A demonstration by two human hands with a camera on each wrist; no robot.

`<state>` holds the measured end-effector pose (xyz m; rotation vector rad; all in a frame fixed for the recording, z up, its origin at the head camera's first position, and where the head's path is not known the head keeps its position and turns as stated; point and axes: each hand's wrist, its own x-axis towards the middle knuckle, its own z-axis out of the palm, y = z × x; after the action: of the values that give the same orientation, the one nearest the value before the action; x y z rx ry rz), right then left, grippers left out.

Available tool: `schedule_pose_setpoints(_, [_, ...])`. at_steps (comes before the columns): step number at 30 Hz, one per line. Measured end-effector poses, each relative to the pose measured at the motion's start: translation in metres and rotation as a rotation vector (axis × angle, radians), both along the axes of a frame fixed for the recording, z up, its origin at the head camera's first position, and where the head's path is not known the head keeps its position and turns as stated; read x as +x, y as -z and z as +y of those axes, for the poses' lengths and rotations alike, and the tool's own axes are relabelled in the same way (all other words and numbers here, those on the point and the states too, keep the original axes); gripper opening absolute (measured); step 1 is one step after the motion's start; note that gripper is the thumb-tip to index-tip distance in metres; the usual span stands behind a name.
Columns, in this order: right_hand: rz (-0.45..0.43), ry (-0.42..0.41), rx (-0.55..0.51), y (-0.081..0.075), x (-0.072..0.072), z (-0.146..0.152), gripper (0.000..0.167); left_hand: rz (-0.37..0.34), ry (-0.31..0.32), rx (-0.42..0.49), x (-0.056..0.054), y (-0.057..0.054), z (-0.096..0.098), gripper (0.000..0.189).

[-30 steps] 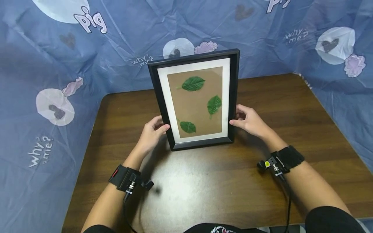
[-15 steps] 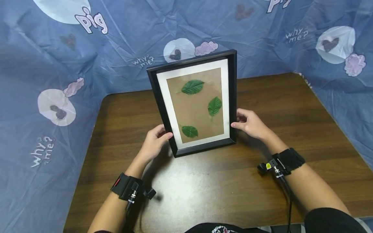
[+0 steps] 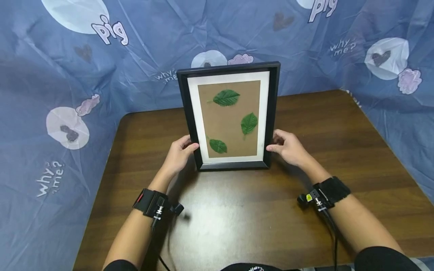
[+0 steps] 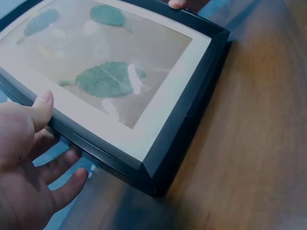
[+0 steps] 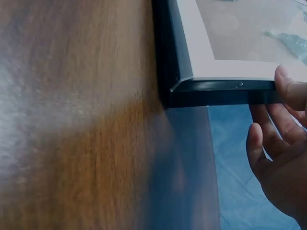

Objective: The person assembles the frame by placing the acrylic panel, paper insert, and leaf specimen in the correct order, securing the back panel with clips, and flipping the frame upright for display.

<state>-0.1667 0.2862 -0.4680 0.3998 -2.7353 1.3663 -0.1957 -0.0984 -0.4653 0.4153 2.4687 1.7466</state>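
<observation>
A black picture frame (image 3: 234,165) stands upright between my hands, leaning back slightly. It has a white mat (image 3: 264,113) and a brown backing (image 3: 227,124) with three green leaves (image 3: 226,97) on it. My left hand (image 3: 178,154) grips the lower left side, its thumb on the front and fingers behind, as the left wrist view (image 4: 29,153) also shows. On the lower right side, my right hand (image 3: 288,147) pinches the border the same way. The frame's bottom edge is at the tabletop; whether it touches, I cannot tell.
A brown wooden table (image 3: 217,218) lies under the frame. Behind it and along its sides hangs a blue patterned cloth (image 3: 152,45). Black straps with small cameras (image 3: 157,205) sit on both wrists, with cables running back toward the body.
The picture frame first dipped at its lower left, toward me, then came back level and a little farther off. Both hands kept their hold and moved with it.
</observation>
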Motion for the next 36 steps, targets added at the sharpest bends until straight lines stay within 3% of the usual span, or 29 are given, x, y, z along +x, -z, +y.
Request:
schedule_pose_setpoints(6, [0.003, 0.06, -0.029, 0.007, -0.005, -0.005, 0.022, 0.001, -0.045, 0.001, -0.009, 0.007, 0.004, 0.039])
schedule_pose_setpoints(12, [-0.057, 0.059, -0.072, 0.01, 0.0, -0.005, 0.028, -0.06, -0.027, -0.066, 0.001, 0.016, 0.0, 0.055])
schedule_pose_setpoints(19, [-0.084, 0.02, -0.064, 0.007, 0.0, -0.002, 0.032, -0.024, -0.018, -0.062, 0.006, 0.019, -0.008, 0.043])
schedule_pose_setpoints(30, [-0.102, -0.011, -0.095, 0.011, 0.005, 0.003, 0.044, -0.028, 0.012, -0.054, 0.013, 0.025, -0.007, 0.055])
schedule_pose_setpoints(33, [-0.104, -0.006, -0.117, 0.01, 0.005, 0.006, 0.048, -0.034, 0.005, -0.049, 0.018, 0.013, -0.005, 0.053])
schedule_pose_setpoints(36, [-0.077, -0.003, -0.126, 0.01, 0.003, 0.012, 0.048, -0.012, -0.012, -0.069, 0.016, 0.01, -0.009, 0.05])
